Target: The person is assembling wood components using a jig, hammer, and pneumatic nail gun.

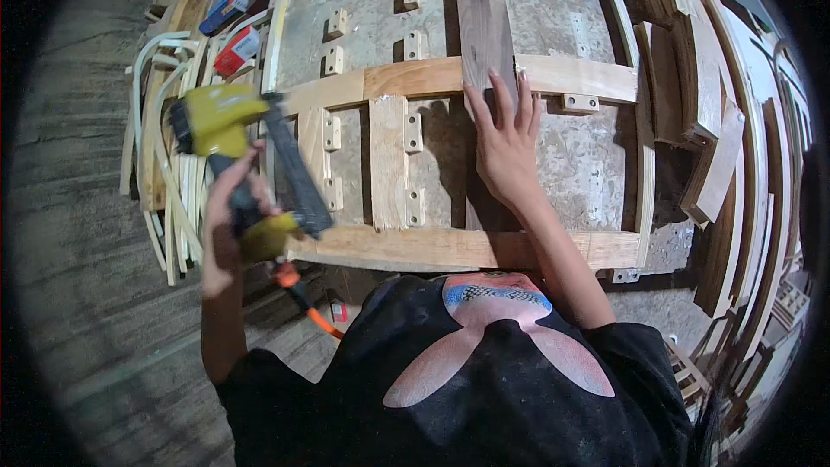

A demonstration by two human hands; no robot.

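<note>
My left hand (232,195) is wrapped round the handle of a yellow and black nail gun (226,119), held at the left side of the workbench and slightly blurred. An orange air hose (322,322) runs from its base. My right hand (506,151) lies on a dark grey-brown plank (486,22), fingers stretched out and somewhat spread. The plank stands lengthwise away from me, where it meets the pale middle rail (413,78) of a wooden frame. My hand and forearm hide part of it. A short pale board (389,160) lies left of it, between the middle rail and the near rail (450,247).
Small wooden blocks with holes (413,131) are fixed on the worn bench top (562,190). Red and blue boxes (238,4) sit at the far left, near bent pale strips (164,91). Stacked boards (692,78) line the right side.
</note>
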